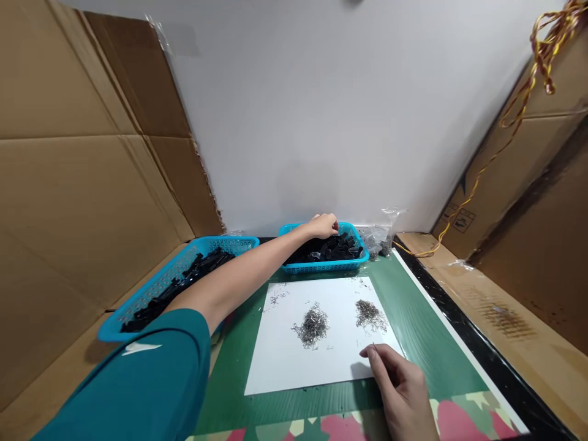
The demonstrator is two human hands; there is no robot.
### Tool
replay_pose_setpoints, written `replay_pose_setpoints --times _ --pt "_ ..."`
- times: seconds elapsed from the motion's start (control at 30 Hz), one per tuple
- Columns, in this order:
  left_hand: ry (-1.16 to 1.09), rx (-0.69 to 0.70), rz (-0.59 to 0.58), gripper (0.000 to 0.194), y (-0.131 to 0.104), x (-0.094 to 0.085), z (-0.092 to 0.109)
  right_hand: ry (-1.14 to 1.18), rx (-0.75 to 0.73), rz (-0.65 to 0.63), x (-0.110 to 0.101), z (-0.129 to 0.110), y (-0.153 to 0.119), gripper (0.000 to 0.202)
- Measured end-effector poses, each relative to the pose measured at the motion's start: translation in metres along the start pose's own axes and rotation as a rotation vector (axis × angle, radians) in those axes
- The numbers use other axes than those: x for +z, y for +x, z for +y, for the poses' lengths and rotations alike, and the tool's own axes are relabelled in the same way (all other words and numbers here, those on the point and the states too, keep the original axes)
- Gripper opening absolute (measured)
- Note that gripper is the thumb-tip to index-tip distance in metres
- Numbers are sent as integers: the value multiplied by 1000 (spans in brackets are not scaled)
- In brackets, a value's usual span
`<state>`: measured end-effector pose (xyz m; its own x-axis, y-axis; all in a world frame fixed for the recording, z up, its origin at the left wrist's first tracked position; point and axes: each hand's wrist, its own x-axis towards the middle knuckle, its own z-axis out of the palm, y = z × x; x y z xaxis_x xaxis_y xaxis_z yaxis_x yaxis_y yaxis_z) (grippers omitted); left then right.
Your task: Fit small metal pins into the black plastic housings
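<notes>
My left hand [324, 226] is stretched out over the back blue basket [328, 266], which holds black plastic pieces [337, 249] and a few clear ones. Its fingers curl downward, and what lies between them is hidden. Close to the front right corner of a white sheet [285, 373], my right hand [402, 383] is closed in a pinch. A tiny dark tip shows at its fingertips, too small to name. Two heaps of small bent metal pieces lie on the sheet, a middle heap [313, 326] and a right heap [369, 313].
A second blue basket [151, 297] of black parts stands at left, partly behind my left arm. Clear plastic bags [379, 239] sit beside the back basket. Cardboard walls [82, 214] flank the green mat [404, 294]. Yellow-brown twisted wire [478, 177] hangs at right.
</notes>
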<state>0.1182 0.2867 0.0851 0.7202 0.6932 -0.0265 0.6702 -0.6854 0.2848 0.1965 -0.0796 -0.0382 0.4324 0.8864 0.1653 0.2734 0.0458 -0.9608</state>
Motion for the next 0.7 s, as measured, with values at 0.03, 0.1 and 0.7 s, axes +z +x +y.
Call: replay_pose_setpoints --times 0.03,0.1,0.7 --pt "-8 -1 -10 35 4 2 -1 5 2 -2 0 0 1 46" --pt "-34 -1 -9 36 8 5 -1 19 12 0 -1 -2 1 46" --pt "-158 -334 647 36 -344 -70 -35 -47 67 -99 -31 46 -3 41"
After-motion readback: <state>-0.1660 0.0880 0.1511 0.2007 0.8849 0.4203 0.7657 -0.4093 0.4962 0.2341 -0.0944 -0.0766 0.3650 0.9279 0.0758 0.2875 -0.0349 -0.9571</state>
